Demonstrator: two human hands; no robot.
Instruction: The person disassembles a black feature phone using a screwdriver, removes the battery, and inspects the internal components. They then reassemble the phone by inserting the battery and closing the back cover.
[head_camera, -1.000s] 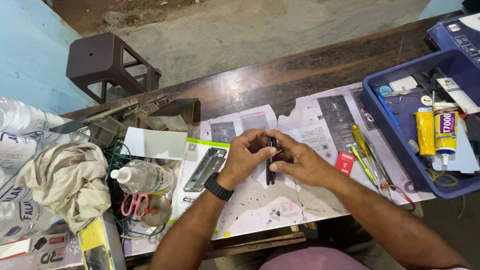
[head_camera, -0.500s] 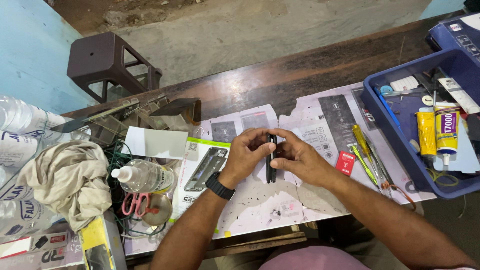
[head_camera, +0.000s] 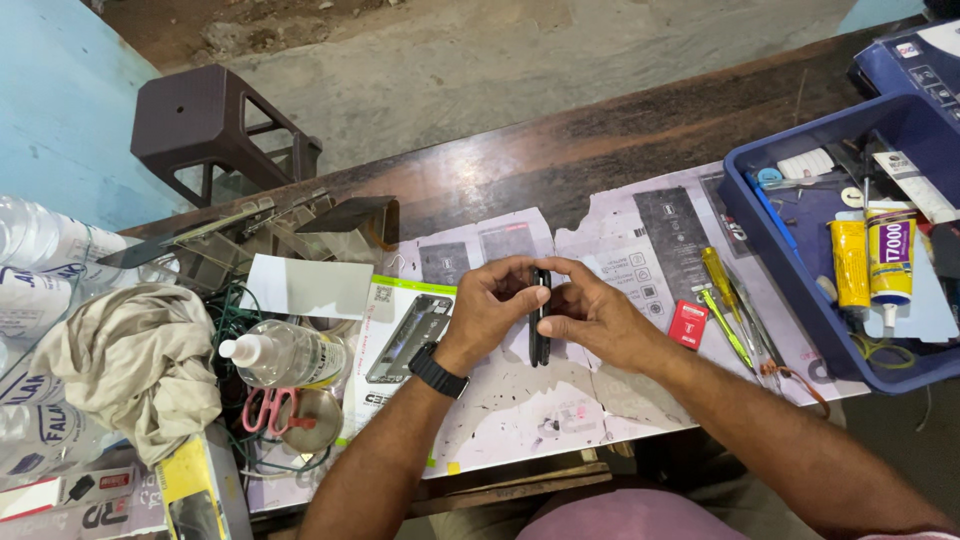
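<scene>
Head view, read from left to right. At the far left of the bench (head_camera: 600, 150) lie clear plastic bottles (head_camera: 35, 250) and a crumpled beige cloth (head_camera: 125, 365). Just beside the cloth stand a small clear squeeze bottle (head_camera: 285, 352) and pink-handled scissors (head_camera: 265, 408). A dark plastic stool (head_camera: 215, 125) stands on the floor beyond the bench. A green-edged phone package (head_camera: 405, 335) lies flat beside the left wrist, which bears a black watch (head_camera: 437, 370). At centre, the left hand (head_camera: 490, 305) and the right hand (head_camera: 590, 318) meet over the printed paper sheets (head_camera: 640, 250). Between them they hold a slim black phone (head_camera: 538, 335) edge-on, upright on its long side; the fingers of both hands are closed on its upper end, thumbs and forefingers pinching the edges. To the right of the right hand lie a small red packet (head_camera: 688, 323) and yellow-handled screwdrivers (head_camera: 725, 295). At the far right a blue tray (head_camera: 760, 240) holds two yellow glue tubes (head_camera: 870, 260).
</scene>
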